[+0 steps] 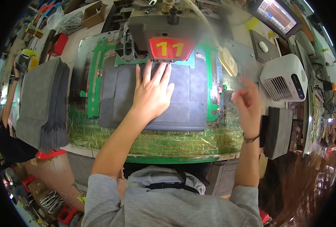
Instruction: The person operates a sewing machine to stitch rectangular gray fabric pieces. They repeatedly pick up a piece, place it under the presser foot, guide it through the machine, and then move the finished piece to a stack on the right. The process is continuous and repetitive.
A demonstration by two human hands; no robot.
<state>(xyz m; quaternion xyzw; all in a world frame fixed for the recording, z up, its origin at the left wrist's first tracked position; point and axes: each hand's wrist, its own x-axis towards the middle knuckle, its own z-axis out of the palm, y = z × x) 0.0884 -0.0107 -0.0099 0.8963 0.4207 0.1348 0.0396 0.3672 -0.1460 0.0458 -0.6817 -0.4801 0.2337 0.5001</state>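
Note:
My left hand (153, 92) lies flat on a dark grey sheet panel (175, 109), fingers spread and pointing away from me. Its fingertips reach the lower edge of the machine head (137, 34), just under a red plate (170, 48) with yellow digits. The panel looks like fabric or leather with straight folds or seams, set between two green-taped strips of a frame (95, 81). To the right, my right hand (248, 100) is raised above the table, off the panel. Its fingers look partly curled but are smeared by motion, and nothing shows in them.
Grey cut panels are stacked (39, 102) at the left. On the right are a white fan unit (285, 77), a mouse (263, 46), a screen (276, 17) and a dark grey stack (279, 130). A cream paddle-shaped piece (227, 61) hangs near my right hand. Another person's arm (10, 90) shows far left.

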